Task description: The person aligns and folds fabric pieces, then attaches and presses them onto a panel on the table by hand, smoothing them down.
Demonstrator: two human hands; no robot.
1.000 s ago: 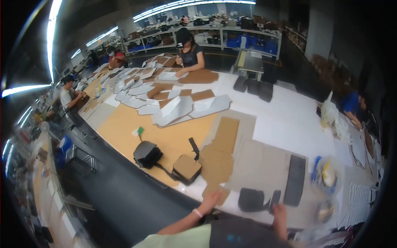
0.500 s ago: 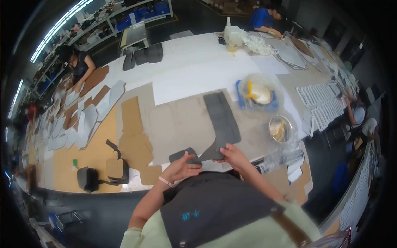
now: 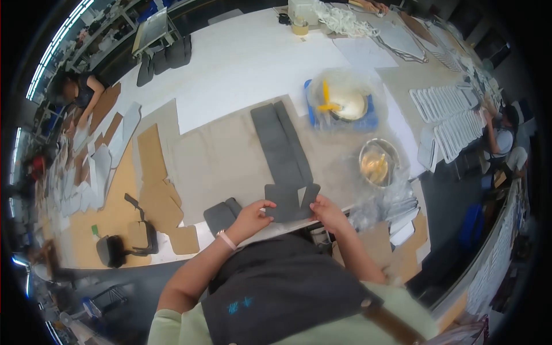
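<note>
My left hand [image 3: 253, 219] pinches the left edge of a dark grey flat piece [image 3: 282, 202] between thumb and fingers. At its right side, my right hand [image 3: 329, 214] grips the edge; a pale triangular gap shows near there, and I cannot tell whether this is one piece or two overlapping. The held material is just above the table's near edge. Beyond it lie long grey strips [image 3: 280, 141], overlapping side by side on the beige sheet. Left of my left hand are smaller grey pieces [image 3: 219, 217], partly overlapping.
A blue tray [image 3: 313, 118] carries a plastic-wrapped bowl of whitish stuff with a yellow-handled tool. Nearer stands a metal bowl [image 3: 365, 167]. Brown card shapes [image 3: 159, 195] and black objects [image 3: 111, 251] lie left. Co-workers sit at the table's left and right sides.
My hands have brought the grey piece up and spread it flat between them; the left hand has gone from open to pinching its edge. The view has shifted.
</note>
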